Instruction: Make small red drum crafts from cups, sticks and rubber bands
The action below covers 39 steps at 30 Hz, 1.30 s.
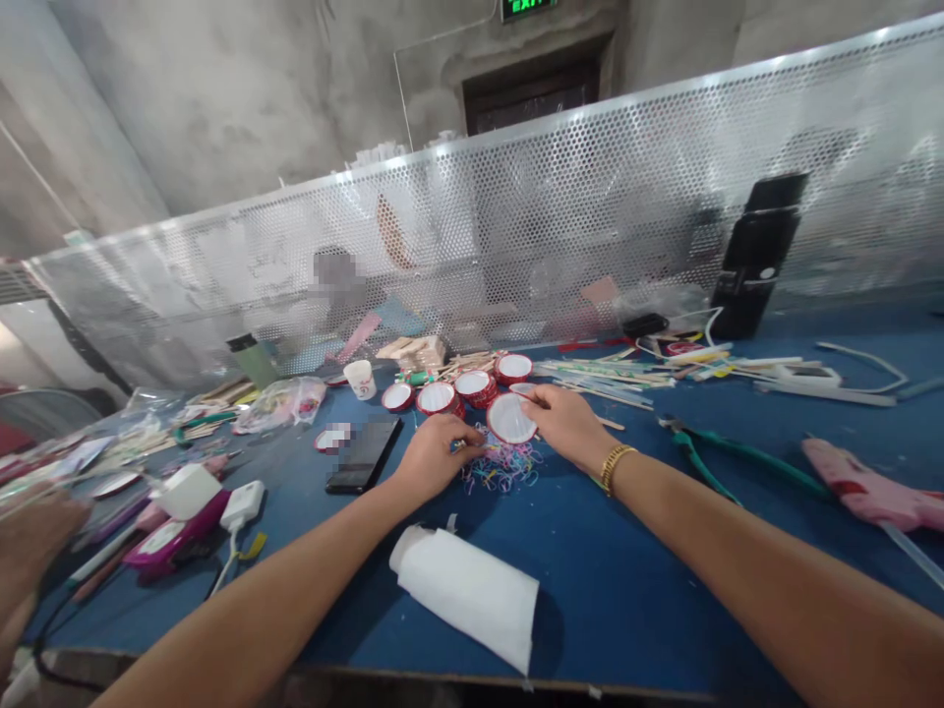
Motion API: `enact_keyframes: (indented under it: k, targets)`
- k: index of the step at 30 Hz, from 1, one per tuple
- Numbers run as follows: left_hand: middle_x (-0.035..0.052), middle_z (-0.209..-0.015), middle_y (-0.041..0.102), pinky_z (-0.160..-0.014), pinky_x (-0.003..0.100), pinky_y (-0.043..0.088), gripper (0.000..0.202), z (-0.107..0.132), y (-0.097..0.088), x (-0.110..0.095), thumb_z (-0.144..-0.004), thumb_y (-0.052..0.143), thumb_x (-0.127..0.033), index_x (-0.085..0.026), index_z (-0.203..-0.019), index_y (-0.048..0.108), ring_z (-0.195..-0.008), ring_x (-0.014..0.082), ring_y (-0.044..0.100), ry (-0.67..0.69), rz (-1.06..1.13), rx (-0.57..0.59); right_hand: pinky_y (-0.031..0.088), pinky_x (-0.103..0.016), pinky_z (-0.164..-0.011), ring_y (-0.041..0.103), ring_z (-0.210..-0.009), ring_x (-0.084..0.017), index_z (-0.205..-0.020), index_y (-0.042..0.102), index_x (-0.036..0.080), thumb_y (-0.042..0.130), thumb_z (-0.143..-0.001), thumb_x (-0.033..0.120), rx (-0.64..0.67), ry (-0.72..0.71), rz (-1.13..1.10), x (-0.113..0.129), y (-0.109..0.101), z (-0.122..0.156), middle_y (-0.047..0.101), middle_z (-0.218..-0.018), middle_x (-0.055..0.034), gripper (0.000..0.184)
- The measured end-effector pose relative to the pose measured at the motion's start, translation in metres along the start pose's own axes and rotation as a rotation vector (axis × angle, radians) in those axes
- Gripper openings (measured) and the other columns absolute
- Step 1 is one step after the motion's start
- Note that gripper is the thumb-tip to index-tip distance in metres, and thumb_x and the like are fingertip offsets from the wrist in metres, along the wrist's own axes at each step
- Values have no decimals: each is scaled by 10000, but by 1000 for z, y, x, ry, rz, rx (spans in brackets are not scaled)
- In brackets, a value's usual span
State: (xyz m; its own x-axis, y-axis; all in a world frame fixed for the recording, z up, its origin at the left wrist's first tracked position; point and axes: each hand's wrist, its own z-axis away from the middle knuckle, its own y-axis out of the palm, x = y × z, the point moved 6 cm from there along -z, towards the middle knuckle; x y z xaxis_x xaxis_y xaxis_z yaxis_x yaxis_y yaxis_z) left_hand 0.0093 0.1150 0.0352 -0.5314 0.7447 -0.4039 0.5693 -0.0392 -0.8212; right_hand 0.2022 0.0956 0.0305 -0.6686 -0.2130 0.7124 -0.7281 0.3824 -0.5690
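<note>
My right hand pinches the edge of a round white disc with a red rim, tilted above a loose pile of coloured rubber bands. Beside the pile's left edge, my left hand has thumb and fingers closed together; whatever is between the fingertips is too small to make out. Just behind the hands stand several similar white-topped, red-rimmed round pieces, among them a stack and a single piece. A white paper roll lies in front of me.
Green-handled pliers and a pink glue gun lie at right. A black phone and paper cup are left of centre. Another person's hand is far left. A perforated metal screen backs the blue table.
</note>
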Motion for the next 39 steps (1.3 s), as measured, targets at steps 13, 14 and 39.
enact_keyframes:
  k: [13, 14, 39]
  targets:
    - [72, -851, 720, -783, 320, 421, 175, -9, -1, -19, -857, 593, -227, -205, -836, 765, -836, 210, 618, 51, -276, 30, 301, -273, -607, 518, -650, -156, -711, 591, 181, 493, -835, 317, 59, -10, 41, 4, 3, 1, 625, -701, -27, 209]
    - [62, -855, 728, -763, 310, 423, 197, -8, -5, -16, -865, 573, -236, -212, -845, 767, -824, 204, 627, 2, -230, 12, 303, -273, -608, 520, -652, -157, -712, 593, 180, 494, -836, 318, 62, -9, 38, 4, 4, 1, 626, -702, -27, 210]
    - [59, -990, 677, -871, 318, 425, 142, 7, 1, -28, -840, 677, -250, -233, -945, 770, -951, 191, 588, 262, -184, 205, 314, -268, -607, 516, -636, -144, -712, 599, 177, 523, -825, 273, 95, 43, 39, 4, 2, 5, 643, -705, -27, 167]
